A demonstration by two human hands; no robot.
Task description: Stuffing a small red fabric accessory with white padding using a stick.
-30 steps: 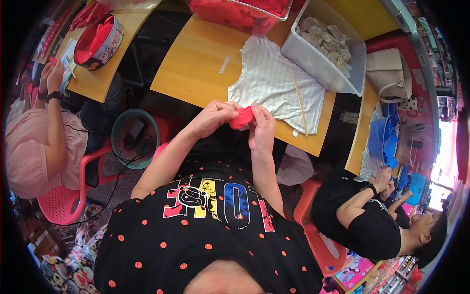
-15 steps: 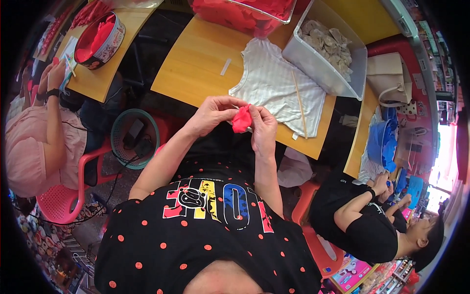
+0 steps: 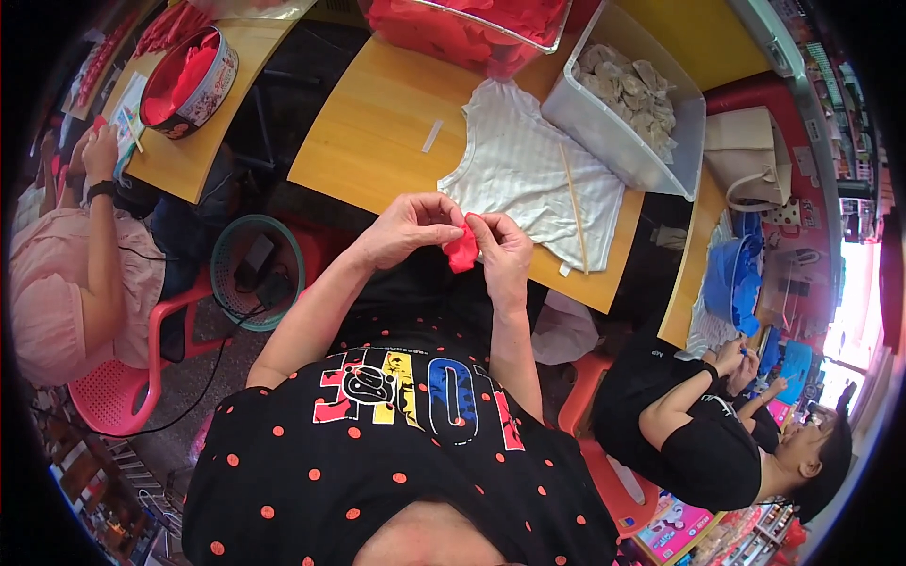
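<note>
Left hand (image 3: 408,229), right hand (image 3: 507,253), both curled nearly closed, pinching red fabric (image 3: 461,254)

black shirt (image 3: 406,448): big multicoloured letters (image 3: 406,389) across front | round tin (image 3: 209,98): print too small to read

The view came from the left of two fisheye cameras on the person's head, upright and aimed steeply down the front of the black shirt (image 3: 401,509). That shirt lay close below the lens; the left hand (image 3: 411,231) and right hand (image 3: 507,250) came near mid-frame, with the tabletop (image 3: 368,127) beyond. The wide field reached seated co-workers at both sides, bent straight edges outward and ended in a dark, rounded rim.
</note>
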